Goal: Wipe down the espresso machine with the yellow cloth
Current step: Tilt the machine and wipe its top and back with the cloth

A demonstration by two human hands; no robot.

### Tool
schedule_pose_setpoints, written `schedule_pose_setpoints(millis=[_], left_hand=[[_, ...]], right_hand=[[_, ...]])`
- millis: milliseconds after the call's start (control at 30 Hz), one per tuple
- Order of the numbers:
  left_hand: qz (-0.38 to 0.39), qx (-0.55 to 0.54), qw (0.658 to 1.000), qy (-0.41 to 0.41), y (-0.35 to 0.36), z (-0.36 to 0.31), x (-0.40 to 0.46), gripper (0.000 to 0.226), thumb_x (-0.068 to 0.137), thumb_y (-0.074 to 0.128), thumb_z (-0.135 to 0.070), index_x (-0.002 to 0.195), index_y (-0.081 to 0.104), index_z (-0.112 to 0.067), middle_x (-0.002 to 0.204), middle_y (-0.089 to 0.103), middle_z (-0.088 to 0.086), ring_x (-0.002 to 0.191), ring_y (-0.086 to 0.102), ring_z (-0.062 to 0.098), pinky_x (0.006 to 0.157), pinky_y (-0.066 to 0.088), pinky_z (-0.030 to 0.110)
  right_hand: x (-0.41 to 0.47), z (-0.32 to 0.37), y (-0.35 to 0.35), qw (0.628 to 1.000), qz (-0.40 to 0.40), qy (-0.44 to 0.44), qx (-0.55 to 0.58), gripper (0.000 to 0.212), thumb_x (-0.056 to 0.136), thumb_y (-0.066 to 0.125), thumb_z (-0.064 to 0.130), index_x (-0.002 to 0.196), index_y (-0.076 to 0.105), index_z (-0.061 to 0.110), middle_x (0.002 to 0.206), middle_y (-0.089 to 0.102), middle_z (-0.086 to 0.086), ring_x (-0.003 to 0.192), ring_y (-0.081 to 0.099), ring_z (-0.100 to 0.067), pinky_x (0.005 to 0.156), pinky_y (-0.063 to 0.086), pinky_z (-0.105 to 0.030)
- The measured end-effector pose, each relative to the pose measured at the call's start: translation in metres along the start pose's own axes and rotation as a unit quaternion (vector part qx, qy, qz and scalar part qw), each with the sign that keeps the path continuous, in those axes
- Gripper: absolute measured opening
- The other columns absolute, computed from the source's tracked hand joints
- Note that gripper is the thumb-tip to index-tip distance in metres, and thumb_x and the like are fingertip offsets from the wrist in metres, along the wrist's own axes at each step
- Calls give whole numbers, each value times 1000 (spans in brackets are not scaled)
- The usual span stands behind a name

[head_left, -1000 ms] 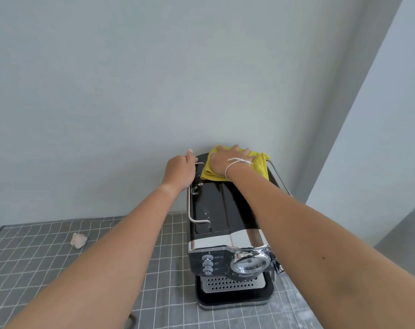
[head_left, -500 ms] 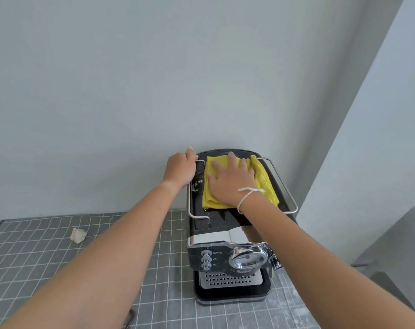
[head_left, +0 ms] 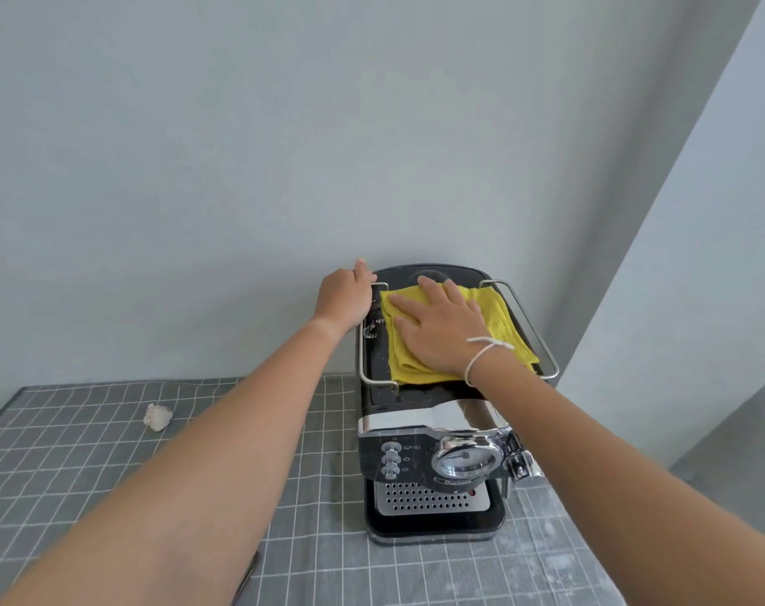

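The right hand [head_left: 444,328] lies flat, fingers spread, pressing the yellow cloth [head_left: 501,321] on the espresso machine [head_left: 433,457] top at frame center. It's slid back up toward the wall after pulling forward a moment ago, so the top's probably mid-scrub. The left hand [head_left: 345,299], fingers curled, grips the upper-left corner.

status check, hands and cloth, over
Right hand flat on yellow cloth, pressing it atop black and chrome espresso machine. Left hand steadying its rear left edge. Nothing in the way.
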State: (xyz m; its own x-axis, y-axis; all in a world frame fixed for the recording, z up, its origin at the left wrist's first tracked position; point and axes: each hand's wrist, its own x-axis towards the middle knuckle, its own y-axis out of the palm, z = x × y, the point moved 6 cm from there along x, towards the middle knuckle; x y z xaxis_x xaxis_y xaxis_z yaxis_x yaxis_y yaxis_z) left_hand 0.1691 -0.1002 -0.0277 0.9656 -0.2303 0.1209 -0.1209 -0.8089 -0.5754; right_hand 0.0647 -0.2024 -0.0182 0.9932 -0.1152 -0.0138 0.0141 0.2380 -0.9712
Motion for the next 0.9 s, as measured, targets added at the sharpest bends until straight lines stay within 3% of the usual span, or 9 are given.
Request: schedule_pose_setpoints(millis=[200,300,400,467,633,800,900], left_hand=[[35,-35,999,-2,-5,5,-5,52,102,20,-29,119,64,-8,130,59,3,127,47,17,97,27,16],[55,-45,998,-2,-7,8,-3,51,101,20,-30,119,64,-9,131,58,0,127,46,15,98,25,15],[74,-68,995,-8,-8,6,2,53,101,20,-32,114,66,-9,130,59,0,125,49,17,112,28,27],[82,-82,993,-11,-9,4,3,53,100,21,-33,112,67,-9,129,60,1,125,49,16,113,31,34],[85,-87,992,-18,-12,14,1,53,100,21,-32,113,67,-10,129,60,1,123,50,15,112,32,34],[80,-69,994,-10,-11,11,1,53,100,21,-33,115,67,-11,131,59,-1,126,48,15,114,29,33],[76,-77,994,-12,-11,12,1,52,100,22,-33,113,67,-11,128,61,0,124,50,15,113,30,34]], right_hand=[[-7,3,3,999,11,-36,-1,45,96,22,50,141,27,47,158,6,6,146,-5,-25,117,0,-50],[-2,3,-1,999,-3,-36,17,41,98,25,43,138,34,46,157,11,6,146,-1,-23,118,4,-48],[13,3,-7,999,-31,-18,23,39,99,28,37,135,40,44,157,14,4,145,3,-23,118,8,-47],[18,4,-9,999,-35,-17,17,38,99,29,37,134,41,45,157,14,4,145,4,-24,117,8,-48],[13,13,0,997,-7,-77,1,38,99,28,37,131,41,50,156,16,8,146,3,-20,118,3,-46],[24,13,-3,998,-10,-49,-23,39,99,23,38,135,35,51,157,12,6,146,3,-20,117,2,-46],[19,19,-2,995,12,-90,-30,39,99,24,39,133,37,52,157,13,6,145,5,-20,117,0,-46]])
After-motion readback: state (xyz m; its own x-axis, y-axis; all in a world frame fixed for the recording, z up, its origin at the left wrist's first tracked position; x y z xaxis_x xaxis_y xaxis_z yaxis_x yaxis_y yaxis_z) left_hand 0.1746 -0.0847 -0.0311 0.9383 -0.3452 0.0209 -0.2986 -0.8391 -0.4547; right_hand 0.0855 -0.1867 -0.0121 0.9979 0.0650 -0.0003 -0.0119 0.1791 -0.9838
